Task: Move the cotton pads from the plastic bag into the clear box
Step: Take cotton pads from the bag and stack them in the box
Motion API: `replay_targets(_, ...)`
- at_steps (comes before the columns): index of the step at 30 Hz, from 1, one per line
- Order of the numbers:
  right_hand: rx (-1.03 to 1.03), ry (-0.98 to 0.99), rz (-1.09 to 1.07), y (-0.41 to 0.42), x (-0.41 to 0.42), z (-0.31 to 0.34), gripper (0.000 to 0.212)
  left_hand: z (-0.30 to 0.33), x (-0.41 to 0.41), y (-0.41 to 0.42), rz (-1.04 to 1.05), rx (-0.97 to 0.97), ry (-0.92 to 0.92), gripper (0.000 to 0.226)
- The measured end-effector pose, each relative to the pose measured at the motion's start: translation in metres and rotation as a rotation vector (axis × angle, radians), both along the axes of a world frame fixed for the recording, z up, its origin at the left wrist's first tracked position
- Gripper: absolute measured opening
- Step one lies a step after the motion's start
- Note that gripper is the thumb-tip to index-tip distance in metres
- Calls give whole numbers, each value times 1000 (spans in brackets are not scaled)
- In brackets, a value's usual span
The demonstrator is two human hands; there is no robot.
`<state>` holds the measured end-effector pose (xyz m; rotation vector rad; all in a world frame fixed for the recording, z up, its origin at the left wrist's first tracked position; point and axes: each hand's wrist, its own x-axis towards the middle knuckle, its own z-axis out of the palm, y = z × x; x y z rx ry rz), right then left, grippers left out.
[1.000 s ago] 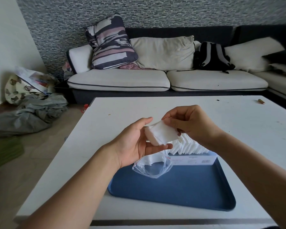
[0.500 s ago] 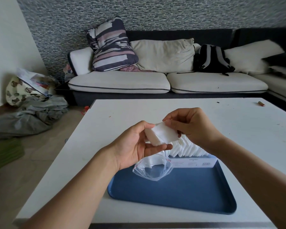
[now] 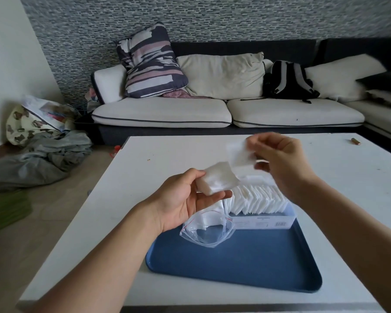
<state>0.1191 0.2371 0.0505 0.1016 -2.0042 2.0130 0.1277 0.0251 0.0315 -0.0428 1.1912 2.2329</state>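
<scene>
Patience helps: my left hand (image 3: pixel 178 199) holds the small white cotton-pad stack (image 3: pixel 217 180) while my right hand (image 3: pixel 280 161) pinches one blurred white pad (image 3: pixel 239 154), bound for the clear plastic box (image 3: pixel 264 220).

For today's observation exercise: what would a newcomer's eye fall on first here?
Two bare hands raised over the white table: the left hand holds a small stack of cotton pads, the right hand pinches one blurred pad. Below, a pad-filled clear box sits on a blue tray.
</scene>
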Motion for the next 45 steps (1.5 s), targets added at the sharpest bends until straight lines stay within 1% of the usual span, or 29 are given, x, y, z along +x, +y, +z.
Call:
replay_targets(2, -197, -39, 22, 8, 1, 11, 15, -1, 1, 2, 32, -14, 19, 35)
replay_targets(3, -241, -62, 75, 8, 2, 14, 16, -1, 1, 2, 46, -23, 34, 34)
replay_targets(4, -238, -90, 144, 4, 6, 15, 15, -2, 1, 3, 59, -34, 52, 33)
replay_targets(6, -131, -138, 255, -6, 13, 11, 14, -3, 1, 4, 82, -65, 93, 31)
replay_targets(8, -32, -148, 271, -13, 17, 7, 12, -3, 1, 7, 106, -104, 137, 30)
replay_targets(13, -119, -164, 224, -11, 12, 7, 10, -3, 2, 9, 153, -139, 181, 28)
replay_targets(18, 1, -207, 230, -18, 11, -5, 11, -3, 3, 9, 112, -154, 190, 33)
replay_targets(25, 102, -139, 148, -23, 8, -10, 9, -3, 4, 10, 88, -152, 183, 34)
replay_targets(31, 162, -100, 137, -21, 5, -14, 9, -4, 3, 11, 97, -145, 159, 33)
replay_targets(34, 175, -92, 145, -21, 5, -16, 9, -5, 0, 11, 96, -126, 127, 39)
replay_targets(36, 168, -91, 158, -21, 4, -16, 8, -5, -1, 10, 64, -103, 116, 52)
replay_targets(37, 161, -90, 162, -21, 4, -17, 8, -5, -1, 11, 48, -110, 129, 58)
replay_targets(38, 157, -87, 165, -20, 4, -17, 7, -6, -1, 11, 39, -133, 156, 58)
replay_targets(41, 194, -89, 155, -21, 5, -18, 4, -9, 0, 16, 103, -233, 216, 26)
replay_targets(42, 224, -89, 138, -21, 6, -18, 4, -10, 0, 17, 130, -248, 206, 21)
replay_targets(43, 256, -94, 106, -21, 6, -17, 9, -11, 0, 19, 152, -258, 198, 19)
replay_targets(45, 266, -163, 68, -21, 6, -15, 30, -12, -1, 21, 193, -305, 225, 16)
